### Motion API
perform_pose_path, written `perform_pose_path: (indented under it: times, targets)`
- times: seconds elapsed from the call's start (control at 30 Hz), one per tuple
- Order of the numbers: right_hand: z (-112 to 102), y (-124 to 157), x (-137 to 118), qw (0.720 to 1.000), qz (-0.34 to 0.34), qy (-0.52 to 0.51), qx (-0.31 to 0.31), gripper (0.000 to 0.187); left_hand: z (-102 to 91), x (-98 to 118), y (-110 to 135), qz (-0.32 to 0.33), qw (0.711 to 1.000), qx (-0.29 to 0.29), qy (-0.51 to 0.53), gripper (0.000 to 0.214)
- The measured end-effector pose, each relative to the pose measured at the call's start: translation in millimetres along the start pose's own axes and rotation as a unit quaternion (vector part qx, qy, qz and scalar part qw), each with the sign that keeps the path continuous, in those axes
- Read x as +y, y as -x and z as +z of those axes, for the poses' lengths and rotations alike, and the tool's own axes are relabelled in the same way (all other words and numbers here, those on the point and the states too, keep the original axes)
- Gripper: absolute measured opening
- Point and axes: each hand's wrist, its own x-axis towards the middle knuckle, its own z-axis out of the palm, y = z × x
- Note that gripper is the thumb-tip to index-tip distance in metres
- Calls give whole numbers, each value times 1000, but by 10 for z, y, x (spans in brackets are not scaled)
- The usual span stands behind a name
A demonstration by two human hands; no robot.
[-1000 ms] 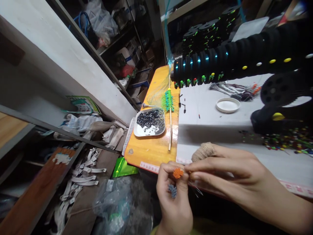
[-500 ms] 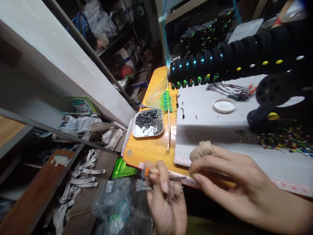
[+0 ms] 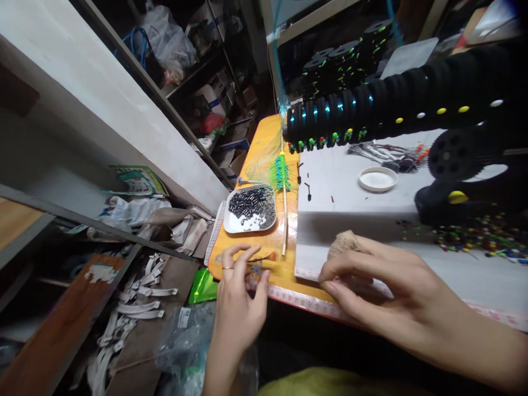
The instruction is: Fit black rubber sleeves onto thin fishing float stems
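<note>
My left hand [image 3: 241,297] is over the near corner of the yellow table [image 3: 247,269], fingers apart, a ring on one finger. Just beyond its fingertips is a small dark-stemmed bundle with an orange tip [image 3: 270,256], slightly blurred; whether it touches the fingers I cannot tell. My right hand [image 3: 383,286] hovers near the front edge of the white work surface, thumb and forefinger pinched together. Whatever lies in that pinch is too small or hidden to make out. Tan cloth tape [image 3: 343,243] wraps one finger of this hand.
A white tray [image 3: 270,224] of dark small tubes stands on the table, beside a stick [image 3: 284,231] with green pieces. A black ribbed cylinder [image 3: 346,113] with lines and coloured beads extends overhead. A round white lid [image 3: 377,180] and scattered coloured beads [image 3: 466,236] lie rightward.
My left hand has moved left and forward from beside my right hand, and its curled fingers have opened. The orange-tipped bundle is now beyond its fingertips. My right hand stays nearly in place.
</note>
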Motion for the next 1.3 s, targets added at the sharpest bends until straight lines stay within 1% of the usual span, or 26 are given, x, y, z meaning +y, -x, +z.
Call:
perform_pose_path:
  times: [0.03,0.07,0.13,0.17,0.2,0.23,0.3,0.37,0.43,0.47,0.53,0.57,0.63,0.67,0.73,0.8,0.87,0.97,1.07,1.13,1.2,1.23,1.27,1.3]
  targets:
    - [1,1,9,1000,4,-3,2,15,13,17,31,5,1000,25,17,35]
    - [2,4,19,1000,7,-5,4,14,29,41,66,13,997,57,49,31]
    - [3,13,36,1000,11,-10,3,15,78,114,137,18,984,121,130,18]
    - [3,17,42,1000,15,-11,2,15,113,162,168,10,975,145,169,13]
    - [2,20,47,1000,18,-11,1,16,154,219,193,-9,966,155,204,13]
    - [1,21,49,1000,22,-11,1,17,200,281,212,-37,958,153,240,14]
    - [3,17,52,999,28,-16,8,16,301,411,234,-96,930,111,337,16]
    - [12,13,55,998,37,-35,22,14,403,528,245,-135,882,47,450,21]
    - [29,14,60,994,59,-84,29,15,493,616,257,-160,836,-1,525,26]
    - [39,17,63,990,73,-119,25,16,532,650,266,-170,823,-19,542,27]
    - [53,26,68,980,93,-176,11,17,593,698,289,-189,813,-43,549,30]
    - [56,29,69,978,96,-183,10,16,614,713,302,-194,815,-50,544,32]
    - [54,32,65,984,87,-154,18,14,641,728,330,-202,828,-60,520,35]
    - [49,31,61,988,78,-128,25,13,647,727,343,-207,838,-60,501,35]
    - [38,28,48,994,56,-83,33,12,645,712,366,-207,869,-47,446,33]
    - [30,24,38,997,42,-50,37,13,627,688,378,-184,903,-36,386,27]
    - [26,27,38,998,33,-29,39,13,595,667,376,-150,928,-49,339,21]
    - [26,45,62,999,10,-31,25,13,539,646,362,-118,948,-67,288,18]
    - [31,73,86,999,-11,-38,19,13,504,626,365,-102,966,-46,234,18]
    - [36,85,83,999,-10,-35,23,12,505,613,380,-94,972,-38,211,17]
    - [37,86,66,999,-6,-24,30,12,524,615,394,-98,971,-36,215,15]
    - [36,82,56,999,-5,-18,32,12,540,624,398,-107,965,-36,237,13]
    - [34,77,47,999,-2,-15,33,13,559,636,401,-121,953,-34,277,11]
    - [31,72,40,999,1,-16,32,13,580,652,400,-140,932,-29,333,12]
